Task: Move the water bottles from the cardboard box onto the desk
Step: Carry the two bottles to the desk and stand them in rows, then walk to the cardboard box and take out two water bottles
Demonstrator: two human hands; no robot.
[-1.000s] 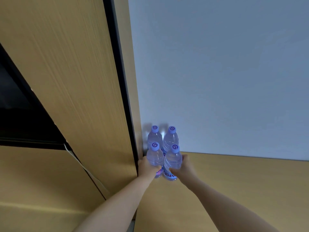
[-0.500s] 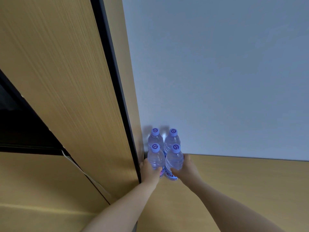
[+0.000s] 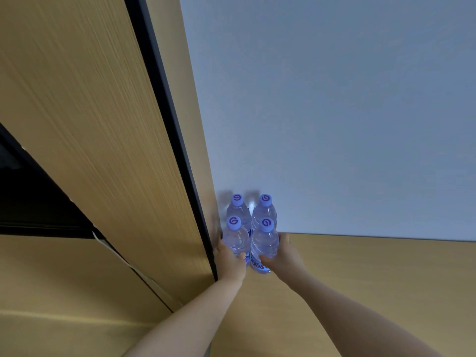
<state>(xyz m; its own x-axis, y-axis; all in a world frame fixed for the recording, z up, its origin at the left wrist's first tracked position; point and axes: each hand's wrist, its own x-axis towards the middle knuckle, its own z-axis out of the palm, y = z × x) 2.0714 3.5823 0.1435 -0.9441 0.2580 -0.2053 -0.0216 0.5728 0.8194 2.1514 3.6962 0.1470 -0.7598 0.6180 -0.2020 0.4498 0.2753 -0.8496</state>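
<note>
Four clear plastic water bottles with lilac caps stood upright in a two-by-two block on the tan wood worktop [image 3: 360, 279], pushed into the corner where the pale grey wall [image 3: 334, 112] met a tall wood-grain panel with a black edge [image 3: 103, 124].

The left hand [image 3: 229, 261] wrapped the front-left bottle [image 3: 235, 239], thumb across its near side. The right hand [image 3: 284, 258] wrapped the front-right bottle [image 3: 264, 243], fingers curled round its far side. The rear-left bottle [image 3: 238, 210] and rear-right bottle [image 3: 265, 208] stood just behind, touching or nearly touching the front pair.

Judgement: placing step for this pair; both bottles appeared seated on the worktop. No cardboard box in view, so the remaining count could not be told.

The next move would call for both grips to loosen and the hands to draw straight back without nudging the block.
</note>
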